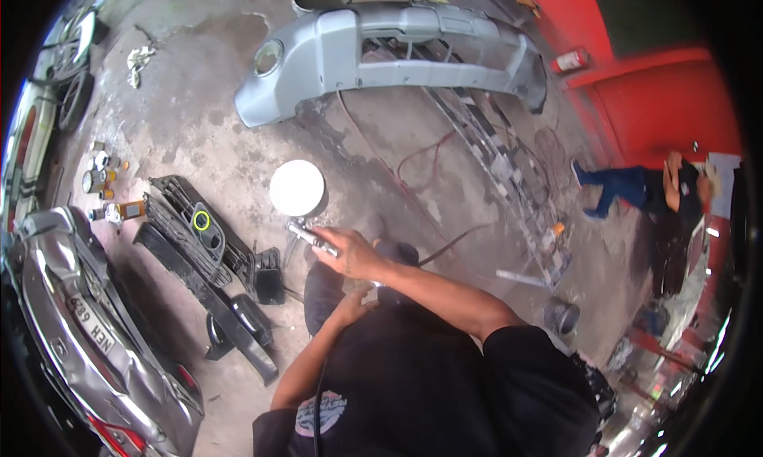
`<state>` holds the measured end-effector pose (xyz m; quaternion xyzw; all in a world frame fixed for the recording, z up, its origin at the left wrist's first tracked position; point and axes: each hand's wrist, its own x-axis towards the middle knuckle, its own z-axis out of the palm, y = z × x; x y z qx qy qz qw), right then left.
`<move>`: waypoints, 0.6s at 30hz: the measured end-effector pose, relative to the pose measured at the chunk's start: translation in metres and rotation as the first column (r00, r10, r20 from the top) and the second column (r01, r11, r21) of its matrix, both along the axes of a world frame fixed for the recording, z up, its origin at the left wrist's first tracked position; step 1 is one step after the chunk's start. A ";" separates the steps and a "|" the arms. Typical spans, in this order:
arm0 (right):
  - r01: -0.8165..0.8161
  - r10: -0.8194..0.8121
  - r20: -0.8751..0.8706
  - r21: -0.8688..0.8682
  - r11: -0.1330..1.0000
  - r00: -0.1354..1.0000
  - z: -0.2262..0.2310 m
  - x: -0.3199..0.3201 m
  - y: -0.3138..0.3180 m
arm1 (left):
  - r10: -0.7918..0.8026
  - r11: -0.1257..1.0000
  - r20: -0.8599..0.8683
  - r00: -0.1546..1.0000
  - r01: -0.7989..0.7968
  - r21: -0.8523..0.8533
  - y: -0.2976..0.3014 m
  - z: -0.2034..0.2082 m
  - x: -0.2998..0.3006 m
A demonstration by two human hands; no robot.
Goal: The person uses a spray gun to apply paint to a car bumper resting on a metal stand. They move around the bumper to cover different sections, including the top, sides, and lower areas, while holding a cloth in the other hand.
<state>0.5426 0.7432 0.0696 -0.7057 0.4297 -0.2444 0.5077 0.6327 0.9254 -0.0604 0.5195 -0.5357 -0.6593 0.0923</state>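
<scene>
My right hand (350, 253) is closed around a silver spray gun (315, 238) out in front of my body. A round white disc (297, 187) shows right by the gun's front end; whether it is the gun's cup or a separate thing beyond it, I cannot tell. Lower and closer to my body, my left hand (355, 306) has its fingers curled in; what they grip, if anything, is hidden. A dark hose (319, 401) runs down over my black shirt. Farther ahead, a grey car bumper (334, 56) stands propped up, apart from both hands.
A metal rack (485, 139) lies under the bumper, with hoses (405, 175) on the floor. To the left are black trim parts (211, 238), cans (94, 179) and a silver car bumper (95, 322). A person (668, 188) is at the right, near a red wall (668, 107).
</scene>
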 end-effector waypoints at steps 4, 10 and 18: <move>0.045 -0.045 0.016 0.000 0.999 0.999 -0.002 0.007 -0.008 | -0.181 0.982 -0.124 0.976 0.186 0.030 0.008 -0.031 -0.005; 0.154 -0.153 0.057 -0.029 0.988 0.987 -0.043 0.024 -0.025 | -0.071 0.915 -0.454 0.888 0.239 0.324 0.007 -0.056 -0.002; 0.367 -0.368 0.063 0.021 0.930 0.928 -0.138 0.040 -0.063 | 0.126 0.734 -0.429 0.895 0.207 0.647 -0.014 -0.068 0.024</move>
